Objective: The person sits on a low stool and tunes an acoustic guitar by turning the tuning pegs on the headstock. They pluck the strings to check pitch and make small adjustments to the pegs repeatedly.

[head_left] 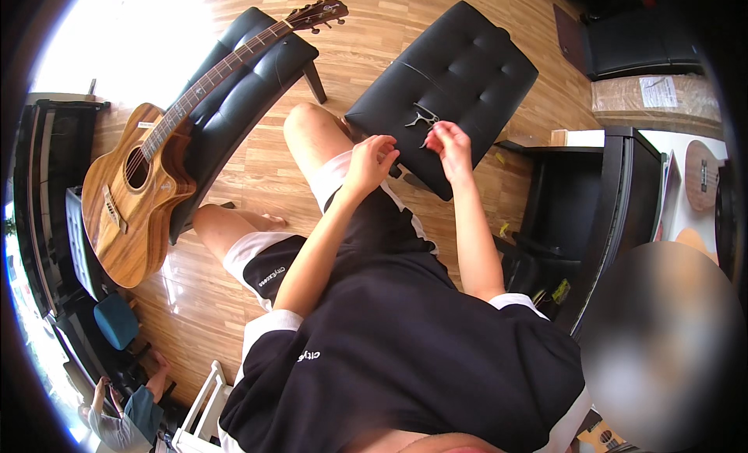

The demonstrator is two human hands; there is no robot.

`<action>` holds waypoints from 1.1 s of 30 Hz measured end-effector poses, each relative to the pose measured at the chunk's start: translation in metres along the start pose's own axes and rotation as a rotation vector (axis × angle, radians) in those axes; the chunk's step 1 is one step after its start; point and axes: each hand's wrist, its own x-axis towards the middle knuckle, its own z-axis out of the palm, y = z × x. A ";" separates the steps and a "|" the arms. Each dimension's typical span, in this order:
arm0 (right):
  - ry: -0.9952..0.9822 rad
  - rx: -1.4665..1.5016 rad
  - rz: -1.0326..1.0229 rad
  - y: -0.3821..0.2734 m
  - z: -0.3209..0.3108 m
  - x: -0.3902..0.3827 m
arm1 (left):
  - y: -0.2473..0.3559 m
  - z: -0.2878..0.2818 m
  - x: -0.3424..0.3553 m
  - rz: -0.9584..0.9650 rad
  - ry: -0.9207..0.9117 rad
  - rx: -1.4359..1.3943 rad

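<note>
My left hand (pixel 374 161) is raised above my lap near the black tufted bench (pixel 460 56), fingers curled inward; whatever they may hold is hidden. My right hand (pixel 452 149) is at the bench's near part, its fingers closed on a silver-and-dark metal clamp (pixel 417 119), partly covered by the fingers. A wooden acoustic guitar (pixel 117 250) with a cutaway body rests on another black padded bench (pixel 234 126) to my left, its neck angled up and away.
A black upright cabinet (pixel 584 204) and taped cardboard box (pixel 623 98) stand right, with a small ukulele (pixel 701 172). Black furniture (pixel 54 180), a blue chair (pixel 115 320), another person (pixel 132 418) and a white frame (pixel 206 406) are left. My bent legs are between the benches.
</note>
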 end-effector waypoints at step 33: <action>0.293 -0.020 -0.056 0.042 0.012 -0.031 | 0.004 -0.044 -0.050 0.250 0.088 0.229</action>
